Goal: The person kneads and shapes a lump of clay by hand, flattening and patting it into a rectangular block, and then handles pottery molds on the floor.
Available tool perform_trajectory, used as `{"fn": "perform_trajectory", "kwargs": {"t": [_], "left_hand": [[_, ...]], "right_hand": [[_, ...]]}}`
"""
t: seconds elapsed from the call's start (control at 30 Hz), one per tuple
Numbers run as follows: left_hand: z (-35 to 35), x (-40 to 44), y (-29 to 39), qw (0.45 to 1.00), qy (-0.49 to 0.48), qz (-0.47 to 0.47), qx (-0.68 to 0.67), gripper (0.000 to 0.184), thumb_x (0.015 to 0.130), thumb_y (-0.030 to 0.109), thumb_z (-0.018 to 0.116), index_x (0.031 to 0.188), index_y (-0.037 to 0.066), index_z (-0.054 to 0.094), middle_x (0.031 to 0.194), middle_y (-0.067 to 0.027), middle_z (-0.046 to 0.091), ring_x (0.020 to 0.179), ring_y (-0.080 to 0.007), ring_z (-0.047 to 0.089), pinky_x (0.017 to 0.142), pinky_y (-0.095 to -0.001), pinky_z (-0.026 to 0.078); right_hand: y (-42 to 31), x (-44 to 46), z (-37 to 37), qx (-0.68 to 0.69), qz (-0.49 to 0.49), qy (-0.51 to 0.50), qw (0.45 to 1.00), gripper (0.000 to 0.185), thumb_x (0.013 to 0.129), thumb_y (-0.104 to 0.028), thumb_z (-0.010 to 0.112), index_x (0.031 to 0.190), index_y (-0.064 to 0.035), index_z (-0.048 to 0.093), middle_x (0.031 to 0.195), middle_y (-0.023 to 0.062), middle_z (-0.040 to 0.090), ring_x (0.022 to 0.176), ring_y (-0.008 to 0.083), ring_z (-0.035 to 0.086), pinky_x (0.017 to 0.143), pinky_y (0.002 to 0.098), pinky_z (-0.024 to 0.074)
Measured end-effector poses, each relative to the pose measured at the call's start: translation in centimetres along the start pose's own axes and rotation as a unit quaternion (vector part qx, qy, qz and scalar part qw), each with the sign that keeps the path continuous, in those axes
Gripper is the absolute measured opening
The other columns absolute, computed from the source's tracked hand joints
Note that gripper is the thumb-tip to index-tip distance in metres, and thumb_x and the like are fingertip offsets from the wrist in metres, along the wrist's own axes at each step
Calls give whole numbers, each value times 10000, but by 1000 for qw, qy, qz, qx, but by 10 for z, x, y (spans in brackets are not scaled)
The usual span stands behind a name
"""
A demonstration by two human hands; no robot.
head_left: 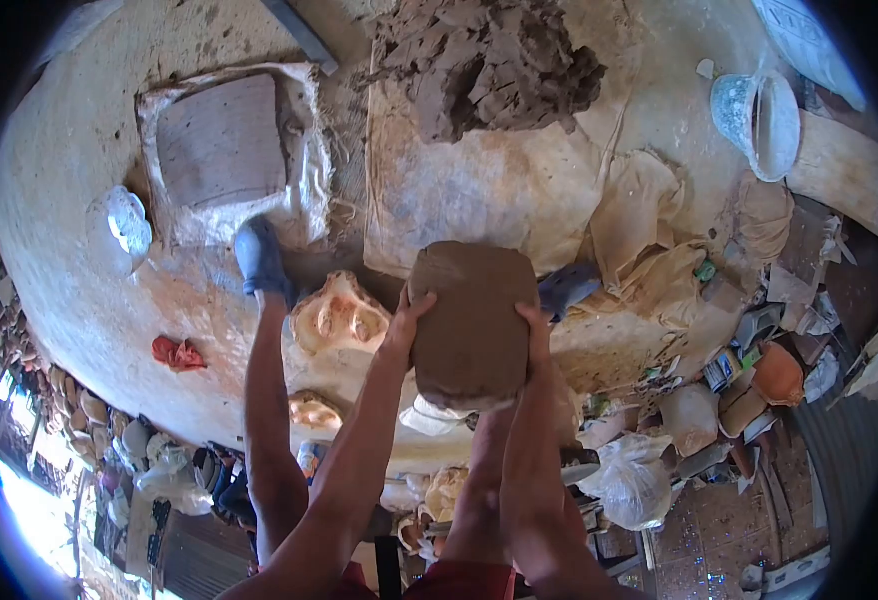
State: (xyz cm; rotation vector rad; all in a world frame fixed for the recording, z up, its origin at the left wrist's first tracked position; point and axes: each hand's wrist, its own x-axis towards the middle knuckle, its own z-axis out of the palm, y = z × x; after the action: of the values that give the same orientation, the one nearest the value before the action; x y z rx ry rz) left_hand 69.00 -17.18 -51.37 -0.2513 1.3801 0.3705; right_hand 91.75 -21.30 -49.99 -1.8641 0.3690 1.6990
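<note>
A large rounded block of brown clay is held up in front of me between both hands. My left hand grips its left side, thumb lying on the near face. On the opposite side my right hand presses in the same way, thumb over the edge. The other fingers are mostly hidden behind the block. Beyond it a cloth sheet lies on the floor, with a heap of torn, lumpy clay on its far part.
A flat grey slab rests on white sacking at the left. Close to my left foot are a pale mould-like piece and a red rag. A bucket lies tipped at the right, above scattered debris and a plastic bag.
</note>
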Motion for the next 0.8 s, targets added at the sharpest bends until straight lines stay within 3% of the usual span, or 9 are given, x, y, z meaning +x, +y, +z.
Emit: {"fn": "perform_trajectory", "kwargs": {"t": [0.07, 0.17, 0.2, 0.37, 0.5, 0.6, 0.67, 0.73, 0.8], "left_hand": [[-6, -59, -1, 999, -24, 6, 38, 793, 923, 299, 698, 1599, 150, 309, 1522, -120, 458, 1349, -265, 481, 1111, -396, 425], [3, -170, 25, 990, 10, 3, 138, 871, 927, 265, 682, 1638, 122, 201, 1551, -159, 424, 1415, -272, 405, 1181, -417, 329], [7, -209, 34, 989, 20, -5, 148, 859, 937, 254, 665, 1640, 105, 194, 1569, -163, 404, 1435, -278, 385, 1195, -418, 304], [-4, -222, 46, 965, 45, 132, 223, 829, 965, 307, 641, 1629, 71, 204, 1603, -214, 323, 1477, -328, 318, 1208, -437, 280], [-28, -80, 69, 862, 165, 329, 348, 813, 987, 349, 621, 1620, 44, 212, 1630, -254, 258, 1510, -368, 264, 1218, -452, 261], [-50, 23, 91, 770, 304, 341, 446, 806, 1004, 380, 607, 1614, 23, 218, 1651, -285, 209, 1535, -397, 224, 1226, -463, 246], [-46, 37, 120, 712, 266, 418, 497, 848, 984, 415, 628, 1617, 30, 214, 1655, -299, 190, 1541, -423, 207, 1231, -481, 236], [-51, 21, 154, 661, 210, 482, 536, 942, 915, 454, 699, 1624, 60, 220, 1657, -296, 181, 1542, -441, 191, 1235, -496, 232], [-67, 11, 127, 830, 222, 348, 375, 968, 885, 502, 726, 1611, 53, 269, 1640, -264, 274, 1530, -395, 263, 1239, -462, 237]], "right_hand": [[5, -78, 0, 34, 73, 21, 997, 697, 890, -419, 652, 1437, -13, 505, 1282, 153, 632, 1141, 255, 628, 999, 373, 500], [13, -168, 3, 45, -41, -21, 998, 748, 898, -398, 629, 1504, -9, 425, 1425, 162, 538, 1267, 249, 555, 1070, 390, 446], [5, -209, 11, 55, -44, -13, 997, 829, 882, -364, 656, 1559, -10, 336, 1471, 158, 488, 1340, 265, 468, 1144, 405, 344], [6, -289, 18, -28, -158, 4, 987, 766, 906, -322, 676, 1544, -18, 378, 1489, 183, 487, 1327, 297, 506, 1083, 392, 411], [24, -176, 19, -121, -251, 34, 960, 717, 926, -288, 692, 1531, -25, 411, 1504, 203, 486, 1316, 323, 536, 1035, 381, 464], [13, -12, 39, -212, -303, 43, 928, 681, 941, -263, 704, 1522, -30, 437, 1515, 219, 486, 1307, 343, 559, 999, 373, 504], [-17, 66, 62, -397, -450, 192, 777, 654, 953, -306, 703, 1500, -27, 474, 1534, 237, 468, 1365, 377, 520, 1068, 409, 479], [-69, 76, 71, -405, -460, 133, 779, 661, 965, -349, 681, 1495, -14, 474, 1548, 254, 440, 1401, 382, 478, 1112, 426, 432], [-26, 15, 25, -447, -379, 97, 804, 673, 976, -392, 658, 1491, -1, 474, 1562, 271, 412, 1437, 387, 435, 1157, 443, 386]]}}
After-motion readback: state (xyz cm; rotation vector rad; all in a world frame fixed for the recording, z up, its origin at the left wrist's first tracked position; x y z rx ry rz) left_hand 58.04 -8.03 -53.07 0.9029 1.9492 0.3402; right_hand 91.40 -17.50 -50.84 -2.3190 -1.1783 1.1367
